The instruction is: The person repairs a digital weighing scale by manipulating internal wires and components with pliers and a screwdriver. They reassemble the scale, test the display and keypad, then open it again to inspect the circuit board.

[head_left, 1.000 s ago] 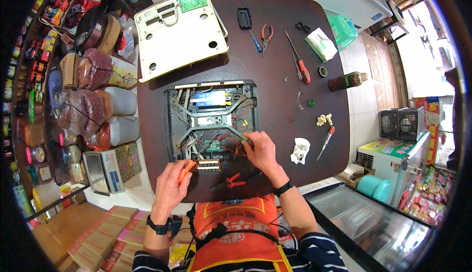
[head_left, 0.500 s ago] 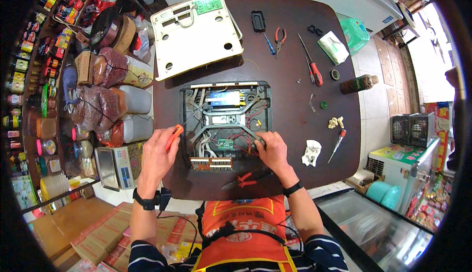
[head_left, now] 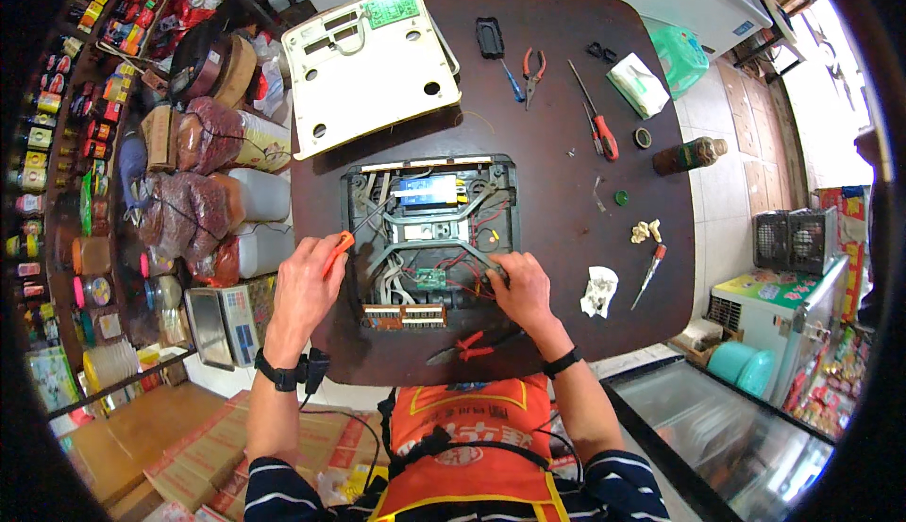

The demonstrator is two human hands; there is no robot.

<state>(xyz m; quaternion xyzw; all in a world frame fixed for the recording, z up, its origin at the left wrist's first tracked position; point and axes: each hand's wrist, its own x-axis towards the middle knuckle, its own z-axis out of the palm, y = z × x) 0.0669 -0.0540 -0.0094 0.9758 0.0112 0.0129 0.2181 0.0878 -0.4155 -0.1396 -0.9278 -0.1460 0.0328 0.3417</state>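
An opened scale base (head_left: 349, 281) in black plastic lies on the dark table. Inside it are a blue battery box (head_left: 429, 189), a grey metal cross bracket (head_left: 430, 231), a green circuit board (head_left: 431, 278) and loose wires. My left hand (head_left: 307, 281) is closed round a screwdriver (head_left: 342, 250) with an orange handle; its shaft slants over the base's left side, and where the tip rests is hard to make out. My right hand (head_left: 522, 288) grips the base's right edge near the front corner, its fingertips partly hidden. A brown display board (head_left: 404, 315) sits at the front edge.
The cream scale cover (head_left: 373, 78) lies beyond the base. Red-handled pliers (head_left: 472, 345) are near me. To the right are orange-handled pliers (head_left: 534, 74), a red screwdriver (head_left: 605, 135), a bottle (head_left: 689, 157), a crumpled tissue (head_left: 598, 292) and another screwdriver (head_left: 649, 275).
The view has shifted slightly. Both hands keep nearly the same places, the left still on the screwdriver and the right at the base's edge.
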